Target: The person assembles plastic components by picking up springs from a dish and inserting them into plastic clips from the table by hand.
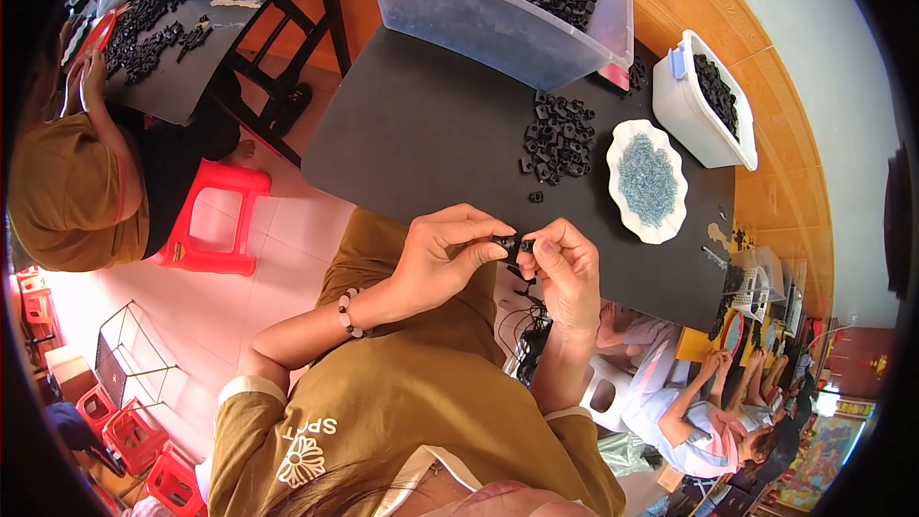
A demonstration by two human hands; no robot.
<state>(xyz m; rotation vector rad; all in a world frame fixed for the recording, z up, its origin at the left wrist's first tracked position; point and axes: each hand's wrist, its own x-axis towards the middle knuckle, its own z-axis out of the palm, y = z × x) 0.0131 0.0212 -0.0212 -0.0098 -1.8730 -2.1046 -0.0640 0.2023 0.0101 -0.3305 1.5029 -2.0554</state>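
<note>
My left hand (448, 247), with a beaded bracelet on its wrist, pinches a small black plastic part (505, 244) between thumb and forefinger. Close beside it, my right hand (565, 273) is closed with its fingertips at another small black piece (526, 246). Both hands meet above my lap at the table's near edge; I cannot tell whether the two pieces are joined. Beyond them a loose pile of black plastic parts (558, 139) lies on the dark table (412, 124). To its right stands a white scalloped dish (620, 193) filled with tiny clear-bluish pieces (647, 180).
A large clear bin (479, 10) of black parts stands at the table's far side, and a white tub (694, 120) of more parts at the far right. Left, a person (81, 191) sits by a red stool (215, 220). Other people (704, 431) work at lower right.
</note>
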